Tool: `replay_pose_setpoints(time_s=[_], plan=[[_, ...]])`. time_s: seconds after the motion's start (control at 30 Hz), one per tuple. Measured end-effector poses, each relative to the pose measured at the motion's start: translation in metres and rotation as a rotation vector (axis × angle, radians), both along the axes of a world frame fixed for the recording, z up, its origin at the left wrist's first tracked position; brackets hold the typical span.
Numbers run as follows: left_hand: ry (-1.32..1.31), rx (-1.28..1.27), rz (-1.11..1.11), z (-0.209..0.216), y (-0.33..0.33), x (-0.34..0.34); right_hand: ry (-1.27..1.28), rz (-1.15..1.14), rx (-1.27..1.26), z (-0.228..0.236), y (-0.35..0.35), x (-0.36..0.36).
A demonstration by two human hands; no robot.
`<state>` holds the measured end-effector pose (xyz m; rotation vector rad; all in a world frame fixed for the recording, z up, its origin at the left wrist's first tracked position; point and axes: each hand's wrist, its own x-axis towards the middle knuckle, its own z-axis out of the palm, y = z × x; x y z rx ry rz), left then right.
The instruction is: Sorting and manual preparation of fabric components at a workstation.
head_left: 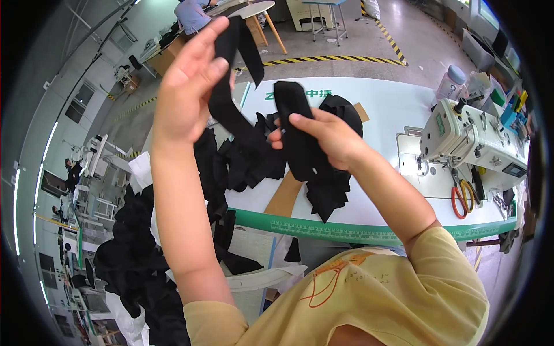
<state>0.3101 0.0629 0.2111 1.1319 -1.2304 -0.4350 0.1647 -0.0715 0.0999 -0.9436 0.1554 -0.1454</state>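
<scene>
My left hand [193,86] is raised at the upper left, its fingers fairly straight, with a black fabric strip [222,95] pinched at the thumb. One end of the strip folds over and hangs down, while the other drops toward the table. Above the white sewing table, my right hand [332,132] grips a rounded black fabric piece [300,130], thumb on top and fingertips showing at its left edge. Beneath both hands lie a heap of black cut pieces [248,164] and a jagged stack of black pieces [327,199].
A white sewing machine [470,135] stands on the right of the table [381,179], near red-handled scissors [459,199] and a bottle [452,81]. Black fabric [133,248] piles up at the lower left. Farther off are a round stool [252,10] and another person [192,14].
</scene>
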Motion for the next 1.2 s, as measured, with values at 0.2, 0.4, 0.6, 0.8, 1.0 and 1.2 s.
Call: replay_pose_setpoints(time_s=[0.2, 0.4, 0.6, 0.8, 1.0, 1.2], plan=[[-0.116, 0.277, 0.227, -0.061, 0.016, -0.052, 0.063, -0.090, -0.031, 0.020, 0.031, -0.003], [-0.174, 0.238, 0.368, -0.060, 0.013, -0.056, -0.153, 0.017, -0.161, 0.001, 0.029, 0.007], [-0.579, 0.269, 0.619, -0.039, 0.016, -0.067, -0.269, -0.033, -0.336, 0.030, 0.033, 0.001], [-1.069, -0.123, 0.848, -0.013, 0.033, -0.055, -0.345, 0.124, -0.340, 0.037, 0.024, -0.009], [0.134, -0.138, -0.094, -0.027, 0.008, -0.058, -0.614, -0.068, -0.798, 0.050, 0.028, -0.008], [-0.144, -0.335, 0.120, -0.018, -0.009, -0.078, -0.740, -1.000, -1.303, 0.054, 0.003, -0.011]])
